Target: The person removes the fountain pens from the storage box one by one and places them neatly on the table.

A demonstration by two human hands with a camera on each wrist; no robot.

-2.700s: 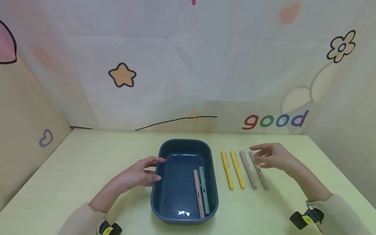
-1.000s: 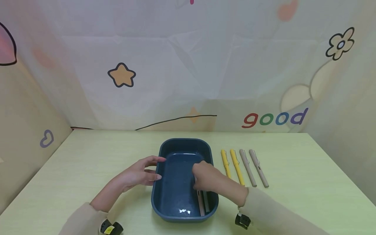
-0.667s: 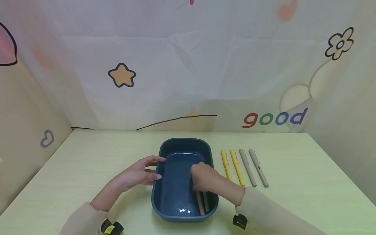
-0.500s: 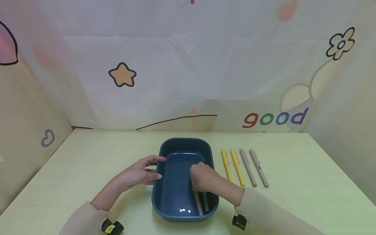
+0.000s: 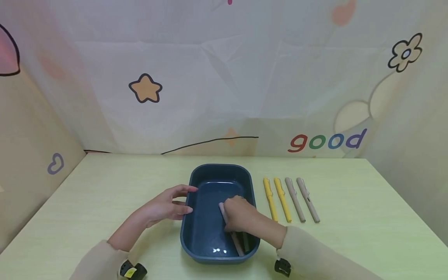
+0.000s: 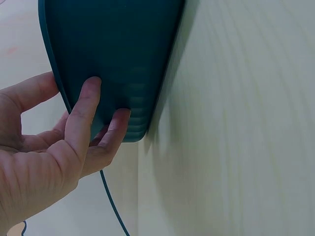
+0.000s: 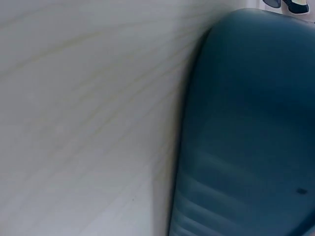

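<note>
A deep blue plastic box (image 5: 206, 233) stands on the table. At its left wall my left hand (image 5: 166, 206) holds it, thumb and index finger over the rim, other fingers against the outside in the left wrist view. My right hand (image 5: 243, 216) is down inside the box on the right, fingers curled round a pink pen (image 5: 236, 243) that slants with its far end to the left. Beside it lies a teal pen (image 5: 246, 242), mostly hidden by the hand. The right wrist view shows only the box's outer wall (image 7: 236, 123) and the tabletop.
To the right of the box, two yellow pens (image 5: 269, 199) and two grey pens (image 5: 295, 200) lie side by side on the pale table (image 5: 133, 171). A printed cloth backdrop (image 5: 210, 77) rises behind the table, with side panels left and right.
My right hand has come from over the grey pens into the box and taken hold of the pink pen. The pen's far end has swung left. My left hand has stayed in place.
</note>
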